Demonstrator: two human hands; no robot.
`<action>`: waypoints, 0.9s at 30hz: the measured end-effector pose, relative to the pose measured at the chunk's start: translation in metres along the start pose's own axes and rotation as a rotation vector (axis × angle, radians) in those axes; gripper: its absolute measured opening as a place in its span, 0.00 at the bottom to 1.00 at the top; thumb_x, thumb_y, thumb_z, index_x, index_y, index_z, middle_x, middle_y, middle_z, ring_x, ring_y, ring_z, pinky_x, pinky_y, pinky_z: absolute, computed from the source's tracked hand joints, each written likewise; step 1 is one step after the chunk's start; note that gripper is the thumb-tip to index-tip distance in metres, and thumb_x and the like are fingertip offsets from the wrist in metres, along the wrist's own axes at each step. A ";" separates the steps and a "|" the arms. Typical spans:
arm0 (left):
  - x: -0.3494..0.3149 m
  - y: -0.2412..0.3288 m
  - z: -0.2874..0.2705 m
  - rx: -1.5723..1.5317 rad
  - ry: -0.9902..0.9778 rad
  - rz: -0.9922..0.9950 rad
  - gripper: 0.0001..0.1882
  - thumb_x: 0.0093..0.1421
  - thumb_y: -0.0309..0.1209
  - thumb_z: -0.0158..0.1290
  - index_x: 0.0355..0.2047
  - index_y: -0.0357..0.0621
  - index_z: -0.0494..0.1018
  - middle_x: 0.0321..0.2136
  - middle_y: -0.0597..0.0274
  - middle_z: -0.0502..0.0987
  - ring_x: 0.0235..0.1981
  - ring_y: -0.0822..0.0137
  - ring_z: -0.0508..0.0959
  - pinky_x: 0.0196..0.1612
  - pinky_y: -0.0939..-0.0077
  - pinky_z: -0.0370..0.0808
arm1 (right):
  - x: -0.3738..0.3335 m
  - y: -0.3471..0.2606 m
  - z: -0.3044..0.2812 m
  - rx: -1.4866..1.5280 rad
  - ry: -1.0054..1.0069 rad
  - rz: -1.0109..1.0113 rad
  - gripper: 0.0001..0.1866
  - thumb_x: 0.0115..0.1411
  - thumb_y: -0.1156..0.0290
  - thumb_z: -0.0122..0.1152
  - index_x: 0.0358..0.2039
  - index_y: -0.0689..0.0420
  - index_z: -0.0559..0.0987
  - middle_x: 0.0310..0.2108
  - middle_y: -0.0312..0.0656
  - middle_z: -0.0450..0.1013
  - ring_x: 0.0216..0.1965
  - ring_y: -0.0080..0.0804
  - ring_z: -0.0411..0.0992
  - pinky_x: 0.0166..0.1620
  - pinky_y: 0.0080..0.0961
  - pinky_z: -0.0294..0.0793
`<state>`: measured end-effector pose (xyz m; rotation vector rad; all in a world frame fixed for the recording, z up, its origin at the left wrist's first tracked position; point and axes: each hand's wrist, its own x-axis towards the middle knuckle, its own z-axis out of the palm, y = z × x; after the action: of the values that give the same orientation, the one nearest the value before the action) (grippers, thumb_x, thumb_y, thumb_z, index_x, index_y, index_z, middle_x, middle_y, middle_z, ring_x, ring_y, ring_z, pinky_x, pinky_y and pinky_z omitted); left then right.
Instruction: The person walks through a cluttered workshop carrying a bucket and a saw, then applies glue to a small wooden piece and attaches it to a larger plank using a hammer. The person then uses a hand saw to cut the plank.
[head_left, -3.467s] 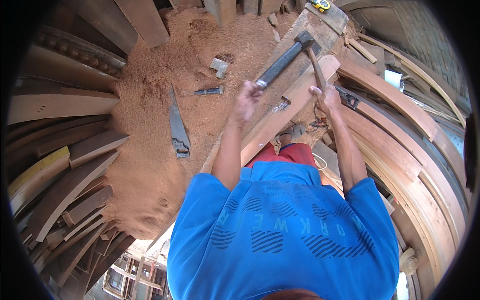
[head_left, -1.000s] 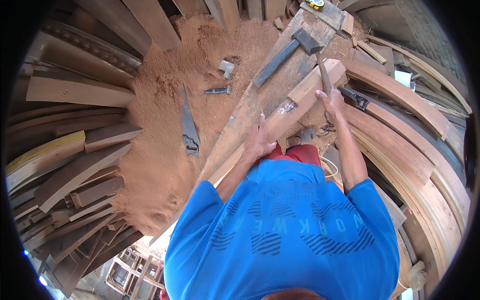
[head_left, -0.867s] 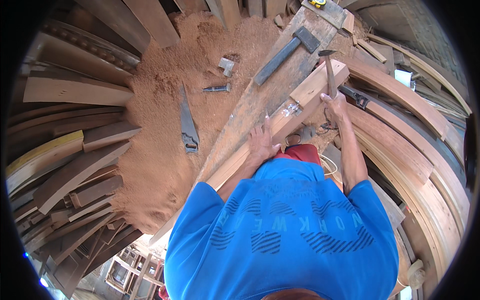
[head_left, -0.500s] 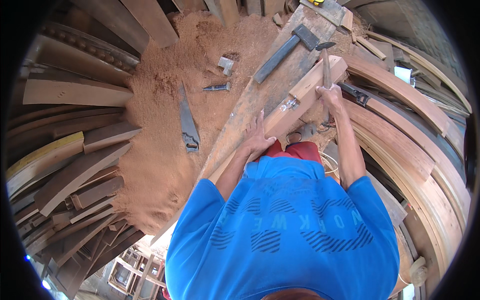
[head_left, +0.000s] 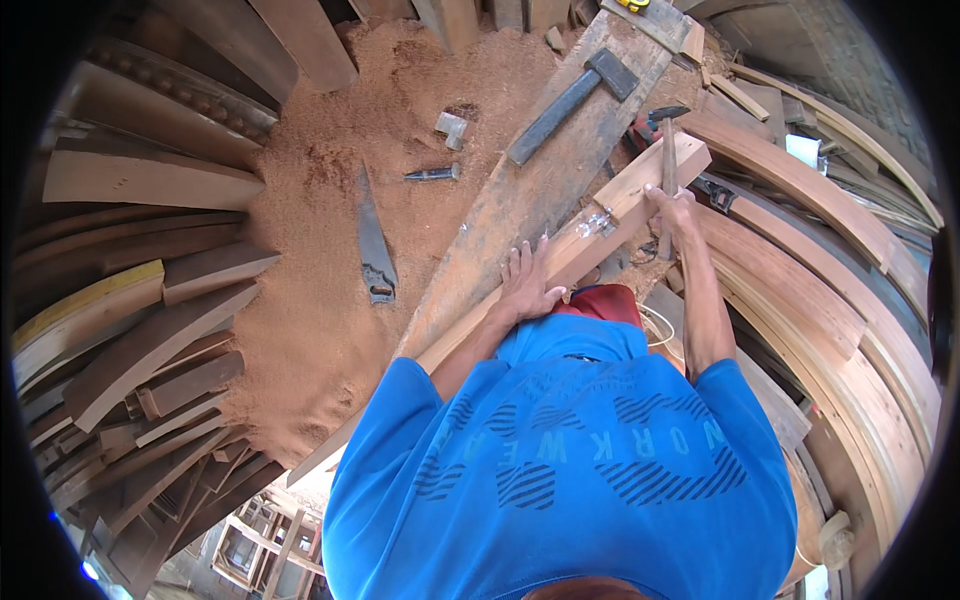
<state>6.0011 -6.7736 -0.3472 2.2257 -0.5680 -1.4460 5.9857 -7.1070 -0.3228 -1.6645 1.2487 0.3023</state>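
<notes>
A long squared timber (head_left: 640,182) lies slantwise over my lap, along the plank bench. My left hand (head_left: 524,285) rests flat on it, fingers spread. My right hand (head_left: 672,206) is closed round the wooden handle of a hammer (head_left: 669,150); its dark head stands above the timber's far end. Between my hands, a notch in the timber's top shows shiny silvery bits (head_left: 597,223), too small to make out. A large dark sledgehammer (head_left: 572,108) lies on the bench (head_left: 478,235) beyond the timber.
A handsaw (head_left: 374,245), a short dark chisel-like tool (head_left: 432,174) and a pale block (head_left: 452,130) lie on the sawdust (head_left: 310,260) at left. Stacked boards (head_left: 150,180) line the left; long planks (head_left: 790,270) curve along the right, with another black-handled saw (head_left: 717,194) there.
The timber has shifted up and to the right, away from me. My left hand has moved with it, and the right hand with the hammer has moved slightly right and downward.
</notes>
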 end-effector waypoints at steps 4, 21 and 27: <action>0.002 -0.002 0.009 -0.006 0.013 -0.001 0.60 0.56 0.49 0.62 0.76 0.54 0.32 0.73 0.34 0.41 0.73 0.32 0.42 0.71 0.35 0.42 | 0.003 0.005 0.007 -0.140 0.096 -0.015 0.22 0.55 0.60 0.70 0.42 0.68 0.81 0.33 0.47 0.79 0.32 0.35 0.77 0.37 0.33 0.75; -0.006 0.000 -0.016 0.038 0.150 0.066 0.70 0.38 0.48 0.71 0.75 0.53 0.39 0.55 0.37 0.64 0.57 0.40 0.65 0.62 0.45 0.60 | 0.017 0.033 0.012 0.167 0.102 -0.053 0.17 0.55 0.61 0.71 0.39 0.60 0.79 0.27 0.36 0.75 0.24 0.22 0.71 0.25 0.24 0.71; -0.007 0.007 -0.013 0.292 0.400 -0.003 0.66 0.37 0.46 0.70 0.74 0.58 0.45 0.52 0.42 0.63 0.54 0.43 0.63 0.59 0.47 0.56 | 0.005 -0.003 0.025 0.203 -0.020 -0.104 0.17 0.57 0.63 0.68 0.41 0.64 0.81 0.33 0.38 0.78 0.31 0.27 0.75 0.33 0.29 0.75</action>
<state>6.0100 -6.7739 -0.3335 2.6476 -0.6694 -0.9210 5.9989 -7.0895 -0.3360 -1.5417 1.1349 0.1243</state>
